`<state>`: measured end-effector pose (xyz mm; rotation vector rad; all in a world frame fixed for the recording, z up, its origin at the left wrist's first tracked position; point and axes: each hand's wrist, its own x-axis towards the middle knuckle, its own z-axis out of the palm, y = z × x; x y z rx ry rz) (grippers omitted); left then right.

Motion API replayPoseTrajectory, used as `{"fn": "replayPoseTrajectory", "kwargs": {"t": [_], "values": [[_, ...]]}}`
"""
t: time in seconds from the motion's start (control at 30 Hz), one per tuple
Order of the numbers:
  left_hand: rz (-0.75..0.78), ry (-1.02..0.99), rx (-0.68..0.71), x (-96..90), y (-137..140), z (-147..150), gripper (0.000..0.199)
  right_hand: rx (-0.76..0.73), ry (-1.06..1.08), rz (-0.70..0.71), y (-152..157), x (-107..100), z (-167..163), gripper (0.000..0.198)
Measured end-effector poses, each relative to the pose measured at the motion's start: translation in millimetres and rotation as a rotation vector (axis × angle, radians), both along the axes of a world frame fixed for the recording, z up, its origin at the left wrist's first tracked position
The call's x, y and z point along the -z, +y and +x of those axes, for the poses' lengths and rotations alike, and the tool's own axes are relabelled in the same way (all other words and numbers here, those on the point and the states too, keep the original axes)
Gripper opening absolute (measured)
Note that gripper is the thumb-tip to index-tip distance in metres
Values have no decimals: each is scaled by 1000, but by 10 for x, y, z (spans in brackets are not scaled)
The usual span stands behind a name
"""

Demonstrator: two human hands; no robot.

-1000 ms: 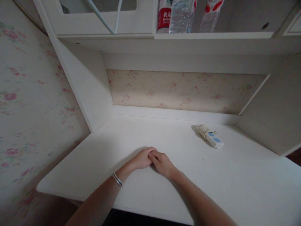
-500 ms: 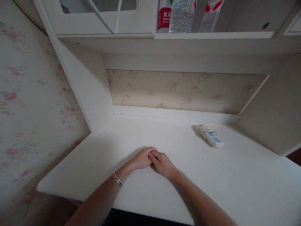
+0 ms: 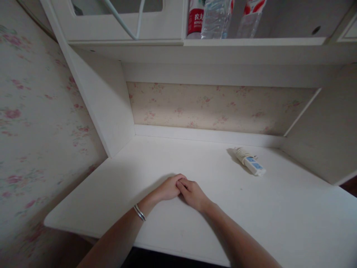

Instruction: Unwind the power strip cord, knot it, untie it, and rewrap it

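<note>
My left hand (image 3: 170,187) and my right hand (image 3: 192,191) are clasped together, resting on the white desktop (image 3: 173,156). Both are closed, with the right thumb lying over the left hand and most fingertips tucked out of sight. No object shows in either of them. A silver bangle (image 3: 139,213) circles my left wrist. Farther back on the right, apart from my hands, lies a white power strip (image 3: 254,166) with blue labels and its cord wound around one end.
Above the desk runs a shelf (image 3: 251,42) with several plastic bottles (image 3: 213,20) on it. A pale cable (image 3: 122,22) hangs in front of the cabinet door at upper left. Side panels (image 3: 103,100) close off both ends, and floral wallpaper (image 3: 206,106) shows behind.
</note>
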<state>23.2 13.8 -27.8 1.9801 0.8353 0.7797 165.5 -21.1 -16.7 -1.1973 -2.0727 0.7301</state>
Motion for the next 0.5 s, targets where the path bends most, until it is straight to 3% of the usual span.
{"fn": "replayPoseTrajectory", "kwargs": {"t": [0.5], "values": [[14,22,-16,6,-1,0,33,-7,0,7,8,10,1,36]]}}
